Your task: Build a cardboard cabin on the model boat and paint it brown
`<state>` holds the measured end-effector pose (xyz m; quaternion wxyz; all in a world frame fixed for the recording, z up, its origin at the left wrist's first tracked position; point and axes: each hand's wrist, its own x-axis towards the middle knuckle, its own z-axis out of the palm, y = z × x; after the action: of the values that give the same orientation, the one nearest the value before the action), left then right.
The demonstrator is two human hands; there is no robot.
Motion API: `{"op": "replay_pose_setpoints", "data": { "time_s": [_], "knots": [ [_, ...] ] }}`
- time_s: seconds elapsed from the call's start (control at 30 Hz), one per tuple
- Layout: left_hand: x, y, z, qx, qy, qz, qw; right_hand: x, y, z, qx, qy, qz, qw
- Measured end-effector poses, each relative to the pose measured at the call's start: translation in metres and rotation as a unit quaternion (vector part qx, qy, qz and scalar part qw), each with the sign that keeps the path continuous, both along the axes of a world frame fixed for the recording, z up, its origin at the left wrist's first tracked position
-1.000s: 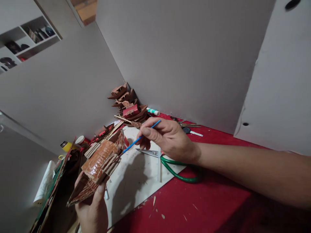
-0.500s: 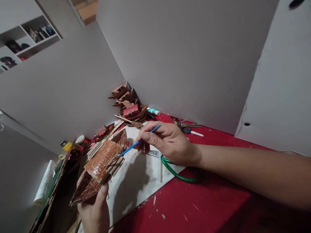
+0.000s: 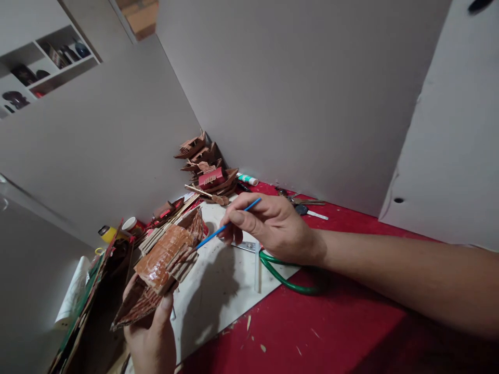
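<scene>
My left hand (image 3: 154,332) grips a brown model boat (image 3: 161,259) from below, tilted, its thumb on the near side. The boat has a glossy orange-brown curved roof and ridged strips along its right side. Between the thumb and fingers of my right hand (image 3: 268,226) is a thin blue stick (image 3: 228,225). The lower end of the stick meets the strips at the roof's right edge; its tip is too small to make out. Under my right hand lie scissors with green handles (image 3: 288,284), beside a translucent stick (image 3: 257,270) on a white sheet (image 3: 206,322).
Several model boats (image 3: 212,179) are stacked in the corner. Keys (image 3: 302,209) and a white-green tube (image 3: 247,179) lie behind my right hand. At the left are a red cup (image 3: 132,226), a yellow bottle (image 3: 109,234), a paper roll (image 3: 72,293) and cardboard. Scraps dot the red tabletop (image 3: 312,332).
The blue stick and my right hand have shifted very slightly right. The boat stays almost still in my left hand.
</scene>
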<state>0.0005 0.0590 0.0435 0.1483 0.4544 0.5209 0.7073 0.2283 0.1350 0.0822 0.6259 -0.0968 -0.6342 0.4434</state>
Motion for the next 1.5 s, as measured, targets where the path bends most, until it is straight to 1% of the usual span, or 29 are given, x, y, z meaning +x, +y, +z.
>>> {"op": "replay_pose_setpoints", "data": {
  "time_s": [0.13, 0.2, 0.27, 0.33, 0.47, 0.57, 0.67, 0.73, 0.83, 0.9, 0.97, 1.03, 1.1, 1.2, 1.27, 1.33, 1.37, 1.4, 1.47, 1.5],
  "knots": [
    [-0.001, 0.001, 0.002, 0.004, -0.003, -0.009, 1.0, 0.004, 0.01, 0.0, -0.012, 0.03, -0.062, 0.998],
    [-0.003, 0.002, 0.003, 0.006, -0.009, -0.018, 1.0, 0.005, 0.013, 0.002, -0.018, 0.044, -0.075, 0.996],
    [-0.003, 0.002, 0.004, 0.001, -0.017, -0.025, 1.0, 0.005, 0.01, 0.004, -0.018, 0.051, -0.063, 0.997],
    [-0.002, 0.002, 0.005, -0.006, -0.023, -0.026, 0.999, 0.004, 0.004, 0.005, -0.013, 0.046, -0.036, 0.998],
    [0.002, 0.0, 0.006, -0.015, -0.04, -0.031, 0.999, -0.001, -0.006, 0.002, 0.01, -0.003, 0.016, 1.0],
    [0.001, 0.0, 0.005, -0.011, -0.057, -0.046, 0.997, 0.0, -0.002, 0.0, 0.014, -0.014, 0.003, 1.0],
    [-0.004, 0.001, 0.004, -0.004, -0.077, -0.072, 0.994, 0.004, 0.007, 0.002, -0.008, 0.004, -0.039, 0.999],
    [-0.005, 0.001, 0.005, -0.003, -0.081, -0.081, 0.993, 0.006, 0.01, 0.004, -0.018, 0.023, -0.05, 0.998],
    [-0.002, 0.001, 0.006, -0.002, -0.078, -0.077, 0.994, 0.005, 0.006, 0.005, -0.015, 0.034, -0.016, 0.999],
    [0.001, 0.0, 0.006, -0.001, -0.071, -0.065, 0.995, 0.002, 0.0, 0.004, -0.007, 0.01, 0.015, 1.0],
    [0.001, 0.0, 0.007, -0.005, -0.061, -0.056, 0.997, 0.001, -0.003, 0.003, 0.005, -0.023, 0.024, 0.999],
    [-0.002, 0.001, 0.007, -0.006, -0.06, -0.058, 0.996, 0.002, -0.002, 0.003, 0.005, -0.037, 0.005, 0.999],
    [-0.006, 0.003, 0.009, 0.009, -0.081, -0.071, 0.994, 0.005, 0.004, 0.004, -0.007, -0.024, -0.027, 0.999],
    [-0.013, 0.007, 0.016, 0.045, -0.132, -0.082, 0.987, 0.007, 0.02, 0.005, -0.025, 0.013, -0.076, 0.997],
    [-0.018, 0.01, 0.02, 0.052, -0.168, -0.075, 0.982, 0.003, 0.035, 0.005, -0.032, 0.008, -0.097, 0.995],
    [-0.023, 0.013, 0.021, 0.051, -0.203, -0.07, 0.975, -0.005, 0.051, 0.005, -0.026, -0.046, -0.112, 0.992],
    [-0.026, 0.014, 0.021, 0.049, -0.219, -0.07, 0.972, -0.011, 0.059, 0.005, -0.012, -0.095, -0.124, 0.988],
    [-0.028, 0.015, 0.02, 0.046, -0.232, -0.073, 0.969, -0.018, 0.067, 0.006, 0.014, -0.158, -0.151, 0.976],
    [-0.034, 0.017, 0.018, 0.035, -0.255, -0.085, 0.963, -0.031, 0.08, 0.01, 0.065, -0.31, -0.208, 0.925],
    [-0.037, 0.018, 0.017, 0.028, -0.266, -0.092, 0.959, -0.038, 0.086, 0.013, 0.078, -0.351, -0.217, 0.908]
  ]
}}
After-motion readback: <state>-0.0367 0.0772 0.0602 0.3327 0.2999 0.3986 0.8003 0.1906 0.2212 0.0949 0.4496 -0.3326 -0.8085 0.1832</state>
